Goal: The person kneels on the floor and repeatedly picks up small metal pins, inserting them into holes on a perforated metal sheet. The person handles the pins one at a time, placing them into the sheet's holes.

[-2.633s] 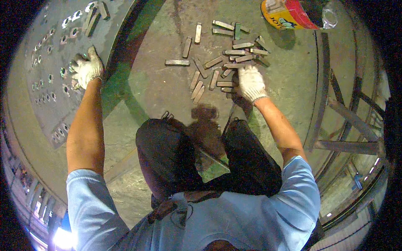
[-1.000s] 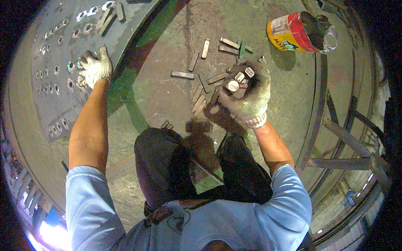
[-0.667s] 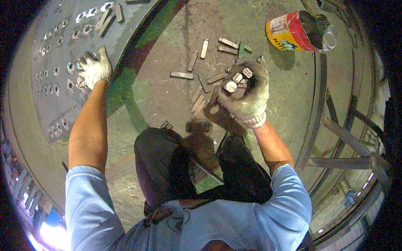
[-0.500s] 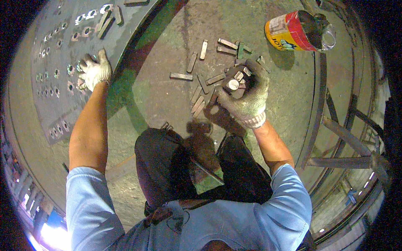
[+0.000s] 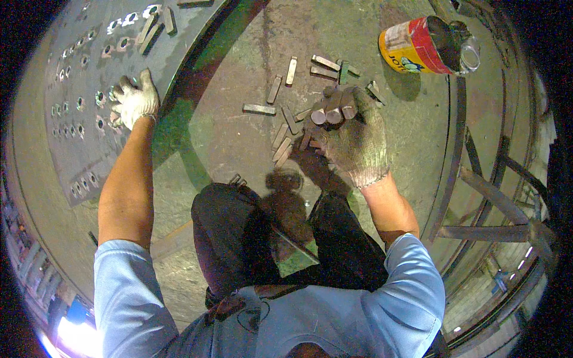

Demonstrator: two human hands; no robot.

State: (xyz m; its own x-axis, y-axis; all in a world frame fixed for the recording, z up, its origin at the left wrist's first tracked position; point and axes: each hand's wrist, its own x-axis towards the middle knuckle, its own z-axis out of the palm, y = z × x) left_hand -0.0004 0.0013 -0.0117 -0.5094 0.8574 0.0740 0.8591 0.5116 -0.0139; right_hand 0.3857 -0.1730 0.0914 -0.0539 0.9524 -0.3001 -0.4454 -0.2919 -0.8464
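Note:
My left hand (image 5: 138, 101), in a whitish work glove, rests with fingers spread on a dark steel plate (image 5: 89, 149) pierced by rows of holes. My right hand (image 5: 355, 134), in a dirty glove with darkened fingers, is closed around several short metal pieces (image 5: 334, 114); their round, flat ends show at the fingers, and the rest is hidden. Around and under that hand, short rectangular metal bars (image 5: 259, 110) lie scattered over the floor. One bar (image 5: 343, 71) among them looks green.
At the upper right a red and yellow tin (image 5: 412, 48) lies tilted, its mouth turned right. More metal bars (image 5: 151, 37) lie on the plate's far part. A steel frame (image 5: 486, 231) stands to the right. My knees (image 5: 224, 209) are close below the bars.
My right hand has turned over and its fingers have shifted, so several round ends now show in a row. My left hand has stayed on the plate.

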